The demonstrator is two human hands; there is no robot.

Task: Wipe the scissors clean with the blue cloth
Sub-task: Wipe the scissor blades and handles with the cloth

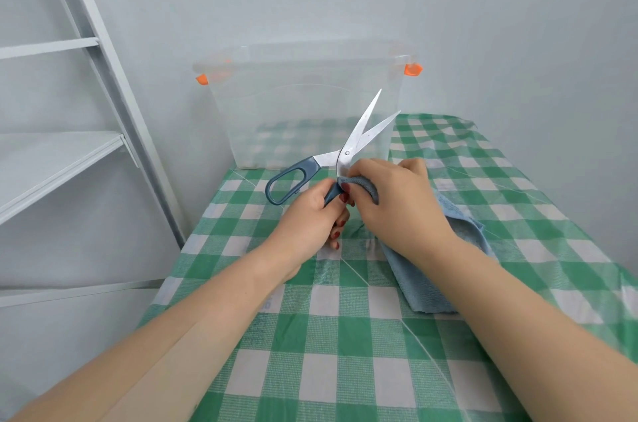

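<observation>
Scissors [346,153] over green-checked tablecloth [345,335]

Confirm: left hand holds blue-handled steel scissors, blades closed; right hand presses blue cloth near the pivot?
No: head view shows the blue-handled steel scissors with blades open; left hand holds them, right hand presses blue cloth near the pivot.

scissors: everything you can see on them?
The scissors: shiny metal blades, pivot screw, dark blue plastic-looking handles. Open in a V, tips up and away, held above the table. The left hand grips one handle; the other loop juts free. The right hand presses the cloth on a blade by the pivot.
</observation>
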